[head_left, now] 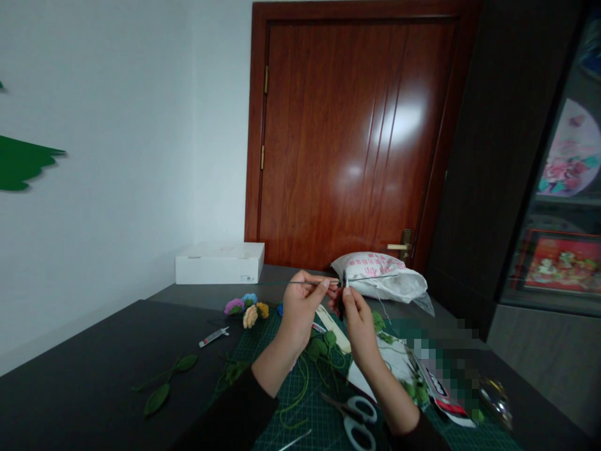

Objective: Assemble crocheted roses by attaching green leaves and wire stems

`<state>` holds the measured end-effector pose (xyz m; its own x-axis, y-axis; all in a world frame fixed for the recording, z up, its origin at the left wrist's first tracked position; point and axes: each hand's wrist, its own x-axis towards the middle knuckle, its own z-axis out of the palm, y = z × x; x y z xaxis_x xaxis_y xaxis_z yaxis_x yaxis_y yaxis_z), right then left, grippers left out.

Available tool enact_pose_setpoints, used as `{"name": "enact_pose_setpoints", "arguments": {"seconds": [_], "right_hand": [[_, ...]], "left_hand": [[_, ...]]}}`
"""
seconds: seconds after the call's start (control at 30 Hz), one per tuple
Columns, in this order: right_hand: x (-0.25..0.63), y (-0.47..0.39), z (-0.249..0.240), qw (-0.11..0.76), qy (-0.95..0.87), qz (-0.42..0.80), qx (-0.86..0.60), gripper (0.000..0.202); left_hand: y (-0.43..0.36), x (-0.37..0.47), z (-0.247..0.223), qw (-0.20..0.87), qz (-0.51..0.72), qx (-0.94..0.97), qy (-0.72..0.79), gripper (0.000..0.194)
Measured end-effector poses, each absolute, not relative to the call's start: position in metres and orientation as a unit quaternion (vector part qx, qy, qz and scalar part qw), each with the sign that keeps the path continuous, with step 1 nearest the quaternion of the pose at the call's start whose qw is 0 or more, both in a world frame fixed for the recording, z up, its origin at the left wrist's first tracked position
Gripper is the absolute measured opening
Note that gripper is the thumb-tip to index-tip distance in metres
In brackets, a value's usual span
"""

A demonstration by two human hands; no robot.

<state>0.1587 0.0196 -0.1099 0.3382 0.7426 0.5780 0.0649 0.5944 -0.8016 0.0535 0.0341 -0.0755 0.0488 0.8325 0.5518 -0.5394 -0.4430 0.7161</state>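
My left hand [300,307] is closed, pinching a thin dark wire [375,277] that runs sideways past both hands. Close beside its fingertips, my right hand [360,319] is closed on a small dark-handled tool [341,305]; a bright metal tip sticks up by the wire. Whether the tool is pliers or a cutter I cannot tell. Below the hands, green crocheted leaves [322,344] with long green strands lie on a green cutting mat [270,382]. Grey-handled scissors [359,416] rest open on the mat near my right forearm.
Crocheted flowers [250,314] lie left of my hands, near a small tube [213,337] and a leafy stem [162,394]. A white box [218,264] and a stuffed white bag [375,269] stand at the back. Packaging [444,391] and a shiny object [495,401] lie right.
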Motion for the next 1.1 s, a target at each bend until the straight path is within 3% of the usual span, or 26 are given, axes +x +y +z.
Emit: {"name": "enact_pose_setpoints", "arguments": {"seconds": [0.47,1.1], "right_hand": [[0.165,0.037,-0.134,0.718,-0.502,0.21,-0.435,0.053],[0.163,0.063,-0.183,0.697,-0.487,0.232,-0.472,0.054]], "left_hand": [[0.037,0.059,-0.085,0.496,0.675,0.517,0.173,0.02],[0.075,0.071,-0.136,0.534,0.665,0.456,0.254,0.03]]}}
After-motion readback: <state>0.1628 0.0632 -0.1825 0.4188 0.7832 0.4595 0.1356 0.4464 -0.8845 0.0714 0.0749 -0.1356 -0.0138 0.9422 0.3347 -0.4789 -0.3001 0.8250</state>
